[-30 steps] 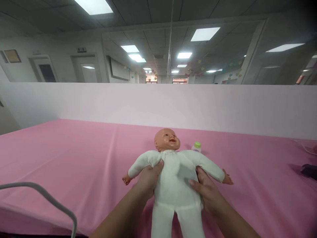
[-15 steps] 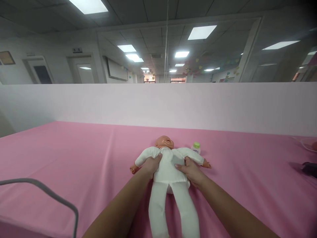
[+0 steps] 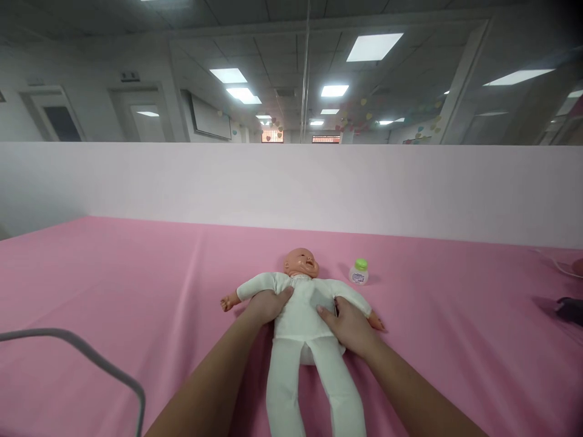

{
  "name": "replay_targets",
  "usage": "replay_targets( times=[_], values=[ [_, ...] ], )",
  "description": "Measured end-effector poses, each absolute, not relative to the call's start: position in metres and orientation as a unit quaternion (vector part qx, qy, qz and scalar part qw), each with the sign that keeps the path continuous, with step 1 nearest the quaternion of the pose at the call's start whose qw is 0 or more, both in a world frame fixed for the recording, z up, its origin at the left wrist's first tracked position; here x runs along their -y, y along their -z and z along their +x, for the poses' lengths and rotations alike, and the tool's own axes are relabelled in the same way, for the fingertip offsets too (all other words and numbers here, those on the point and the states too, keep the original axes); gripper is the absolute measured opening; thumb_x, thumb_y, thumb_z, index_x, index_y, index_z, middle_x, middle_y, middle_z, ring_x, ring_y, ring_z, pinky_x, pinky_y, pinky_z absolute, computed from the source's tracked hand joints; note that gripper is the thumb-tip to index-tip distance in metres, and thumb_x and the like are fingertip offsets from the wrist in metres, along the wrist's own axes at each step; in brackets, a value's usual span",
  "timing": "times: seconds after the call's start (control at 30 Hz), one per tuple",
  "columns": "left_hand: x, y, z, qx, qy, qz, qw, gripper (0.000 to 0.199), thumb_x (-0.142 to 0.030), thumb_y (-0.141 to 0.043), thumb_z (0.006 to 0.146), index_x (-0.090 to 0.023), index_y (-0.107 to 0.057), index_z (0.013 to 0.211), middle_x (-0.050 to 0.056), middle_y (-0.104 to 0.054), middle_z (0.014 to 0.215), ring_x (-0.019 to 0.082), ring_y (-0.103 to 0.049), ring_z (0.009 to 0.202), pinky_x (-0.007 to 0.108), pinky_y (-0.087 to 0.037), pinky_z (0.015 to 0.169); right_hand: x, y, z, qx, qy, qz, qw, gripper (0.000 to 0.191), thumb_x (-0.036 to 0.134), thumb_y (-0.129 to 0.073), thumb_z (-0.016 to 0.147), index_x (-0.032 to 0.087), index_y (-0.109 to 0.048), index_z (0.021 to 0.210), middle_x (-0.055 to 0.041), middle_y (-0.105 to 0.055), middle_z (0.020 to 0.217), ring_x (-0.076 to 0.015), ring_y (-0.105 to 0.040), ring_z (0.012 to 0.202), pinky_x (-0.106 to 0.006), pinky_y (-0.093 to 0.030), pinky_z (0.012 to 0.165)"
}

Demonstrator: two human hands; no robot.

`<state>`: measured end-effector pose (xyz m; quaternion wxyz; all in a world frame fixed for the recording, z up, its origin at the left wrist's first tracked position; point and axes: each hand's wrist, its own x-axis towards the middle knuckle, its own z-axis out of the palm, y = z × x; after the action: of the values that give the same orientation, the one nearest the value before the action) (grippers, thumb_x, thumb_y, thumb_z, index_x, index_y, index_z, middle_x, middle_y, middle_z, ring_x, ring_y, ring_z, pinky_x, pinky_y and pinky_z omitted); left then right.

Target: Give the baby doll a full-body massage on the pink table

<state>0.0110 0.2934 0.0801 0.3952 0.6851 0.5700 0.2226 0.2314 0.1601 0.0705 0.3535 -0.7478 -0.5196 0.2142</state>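
Note:
A baby doll point(image 3: 304, 312) with a white cloth body lies on its back, head toward the far wall and arms spread. My left hand point(image 3: 269, 304) grips its side below the armpit, thumb on the chest and fingers hidden beneath. On the opposite side my right hand point(image 3: 348, 325) holds the torso the same way, its thumb on the front. A grey-white patch point(image 3: 322, 300) shows on the doll's chest near my right thumb. Beyond the doll's arm stands a small clear bottle point(image 3: 359, 276) with a green cap.
Pink cloth point(image 3: 136, 291) covers the surface, with a low white wall point(image 3: 291, 185) behind it. A grey cable or tube point(image 3: 91, 357) curves in at the lower left. At the right edge lie a black object point(image 3: 570, 310) and part of a clear container point(image 3: 567, 267).
The doll has shifted slightly left and toward me with both hands still on its sides. Its arms now slope lower on the right, and more of the bottle shows.

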Motion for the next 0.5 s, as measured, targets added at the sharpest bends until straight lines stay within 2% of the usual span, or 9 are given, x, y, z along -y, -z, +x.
replay_targets(
  times=[0.07, 0.17, 0.23, 0.33, 0.43, 0.5],
  values=[
    [-0.290, -0.089, -0.001, -0.578, -0.180, 0.694, 0.391, 0.075, -0.087, -0.064, 0.069, -0.015, -0.078, 0.085, 0.018, -0.076, 0.069, 0.043, -0.076, 0.083, 0.050, -0.055, 0.088, -0.154, -0.075, 0.229, 0.544, -0.184, -0.753, 0.321, 0.039, 0.060, -0.057, 0.092, 0.024, -0.055, 0.078, -0.0063, -0.072, 0.081, -0.0266, -0.068, 0.077, -0.036, -0.043, 0.067],
    [-0.282, -0.104, -0.016, -0.575, -0.118, 0.717, 0.377, 0.072, -0.091, -0.056, 0.071, -0.022, -0.071, 0.059, 0.012, -0.062, 0.044, 0.039, -0.070, 0.058, 0.052, -0.055, 0.082, -0.148, -0.081, 0.227, 0.569, -0.186, -0.743, 0.299, 0.040, 0.058, -0.055, 0.094, 0.024, -0.053, 0.072, -0.0038, -0.070, 0.075, -0.0239, -0.066, 0.071, -0.033, -0.039, 0.062],
    [-0.277, -0.113, -0.021, -0.573, -0.085, 0.738, 0.345, 0.071, -0.090, -0.052, 0.074, -0.025, -0.063, 0.048, 0.011, -0.054, 0.037, 0.037, -0.067, 0.053, 0.052, -0.054, 0.082, -0.146, -0.084, 0.227, 0.575, -0.180, -0.744, 0.289, 0.042, 0.058, -0.054, 0.094, 0.024, -0.051, 0.070, -0.0032, -0.070, 0.073, -0.0232, -0.065, 0.069, -0.033, -0.038, 0.061],
    [-0.272, -0.122, -0.022, -0.567, -0.087, 0.771, 0.276, 0.063, -0.079, -0.055, 0.081, -0.025, -0.059, 0.048, 0.012, -0.060, 0.045, 0.038, -0.070, 0.064, 0.048, -0.052, 0.081, -0.145, -0.086, 0.226, 0.579, -0.151, -0.755, 0.269, 0.042, 0.057, -0.054, 0.094, 0.024, -0.051, 0.068, -0.0032, -0.069, 0.070, -0.0230, -0.064, 0.068, -0.032, -0.036, 0.060],
    [-0.272, -0.128, -0.015, -0.570, -0.158, 0.777, 0.214, 0.048, -0.063, -0.055, 0.088, -0.024, -0.062, 0.061, 0.012, -0.072, 0.067, 0.036, -0.071, 0.076, 0.044, -0.051, 0.078, -0.144, -0.091, 0.224, 0.575, -0.128, -0.763, 0.268, 0.036, 0.052, -0.059, 0.092, 0.024, -0.056, 0.069, -0.0037, -0.071, 0.070, -0.0232, -0.065, 0.069, -0.032, -0.034, 0.060],
    [-0.276, -0.131, -0.007, -0.579, -0.217, 0.755, 0.219, 0.038, -0.055, -0.053, 0.091, -0.024, -0.065, 0.072, 0.011, -0.075, 0.079, 0.032, -0.071, 0.080, 0.039, -0.051, 0.076, -0.144, -0.097, 0.223, 0.568, -0.117, -0.766, 0.278, 0.030, 0.048, -0.061, 0.090, 0.024, -0.061, 0.072, -0.0042, -0.072, 0.071, -0.0238, -0.066, 0.071, -0.031, -0.033, 0.060]
  ],
)
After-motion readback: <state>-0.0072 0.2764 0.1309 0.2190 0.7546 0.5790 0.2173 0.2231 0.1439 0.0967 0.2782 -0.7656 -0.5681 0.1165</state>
